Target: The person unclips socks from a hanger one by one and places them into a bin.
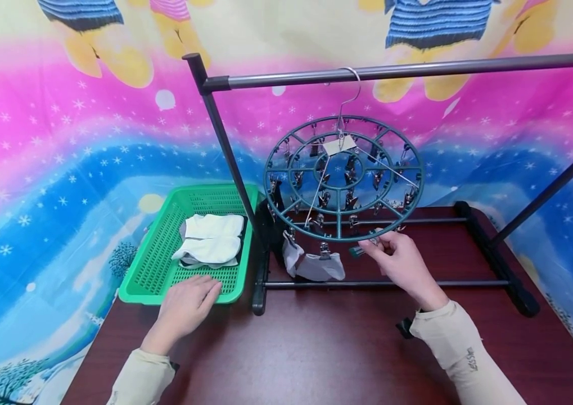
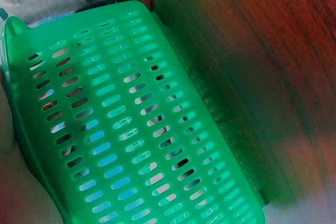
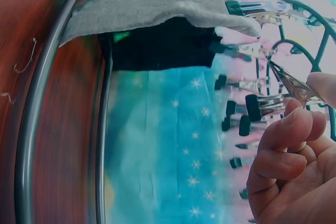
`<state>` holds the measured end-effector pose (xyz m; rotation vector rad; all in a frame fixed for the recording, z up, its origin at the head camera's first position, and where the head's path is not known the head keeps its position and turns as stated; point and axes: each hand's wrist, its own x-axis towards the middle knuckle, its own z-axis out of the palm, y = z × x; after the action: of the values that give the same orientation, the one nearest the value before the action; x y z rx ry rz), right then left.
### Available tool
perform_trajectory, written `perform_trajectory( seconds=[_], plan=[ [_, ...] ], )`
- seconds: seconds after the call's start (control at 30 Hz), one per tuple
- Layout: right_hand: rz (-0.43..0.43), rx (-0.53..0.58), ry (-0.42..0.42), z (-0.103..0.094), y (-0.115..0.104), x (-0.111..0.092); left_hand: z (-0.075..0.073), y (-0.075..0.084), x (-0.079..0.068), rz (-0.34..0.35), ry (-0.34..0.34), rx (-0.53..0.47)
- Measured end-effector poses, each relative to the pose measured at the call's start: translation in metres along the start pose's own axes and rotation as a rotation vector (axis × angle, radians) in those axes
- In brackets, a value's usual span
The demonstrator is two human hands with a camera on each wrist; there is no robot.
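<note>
My right hand (image 1: 405, 261) pinches a metal clip (image 3: 296, 88) between thumb and fingers, at the front edge of a round dark green clip hanger (image 1: 339, 212). Nothing shows between that clip's tips. Just left of it, a grey sock (image 1: 320, 268) hangs from the ring; a black one (image 3: 163, 45) shows behind it in the right wrist view. My left hand (image 1: 188, 304) lies over the front rim of a green basket (image 1: 136, 281), its fingers relaxed. Inside the basket are folded white socks (image 1: 212, 247) with grey edges beneath. The left fingertips are hidden in the left wrist view.
A dark metal rack (image 1: 286, 80) stands on the red-brown table (image 1: 316, 349), its left post beside the basket. The hanger's hook (image 1: 352, 90) hangs over the top bar. Low crossbars (image 1: 448, 283) run near the table. A printed cloth (image 1: 63, 140) covers the wall behind.
</note>
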<state>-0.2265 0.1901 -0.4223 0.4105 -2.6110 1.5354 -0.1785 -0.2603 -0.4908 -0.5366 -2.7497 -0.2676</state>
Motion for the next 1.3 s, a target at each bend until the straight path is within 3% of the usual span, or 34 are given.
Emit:
perform_trajectory(
  seconds=[0.17,0.47,0.63,0.8,0.9,1.0,1.13,1.3],
  plan=[
    [-0.011,-0.005,0.020,-0.008,0.004,-0.003,0.000,0.000,0.001,0.000,0.010,0.003],
    [-0.029,-0.021,0.058,-0.013,0.013,-0.003,-0.005,0.002,0.001,-0.037,-0.045,-0.029],
    [-0.035,-0.023,0.058,-0.014,0.014,-0.003,-0.009,0.009,0.005,-0.030,-0.010,-0.034],
    [-0.028,-0.028,0.066,-0.017,0.015,-0.003,-0.012,0.040,0.017,0.106,0.093,-0.121],
    [-0.023,-0.031,0.072,-0.018,0.016,-0.003,-0.009,0.068,0.029,0.209,0.077,-0.209],
    [-0.026,-0.029,0.069,-0.018,0.017,-0.003,-0.005,0.092,0.040,0.252,0.016,-0.281],
    [-0.034,-0.024,0.068,-0.018,0.017,-0.003,-0.001,0.113,0.058,0.174,-0.069,-0.436],
    [-0.033,-0.027,0.069,-0.019,0.017,-0.002,0.016,0.123,0.082,0.041,-0.102,-0.579]
  ],
)
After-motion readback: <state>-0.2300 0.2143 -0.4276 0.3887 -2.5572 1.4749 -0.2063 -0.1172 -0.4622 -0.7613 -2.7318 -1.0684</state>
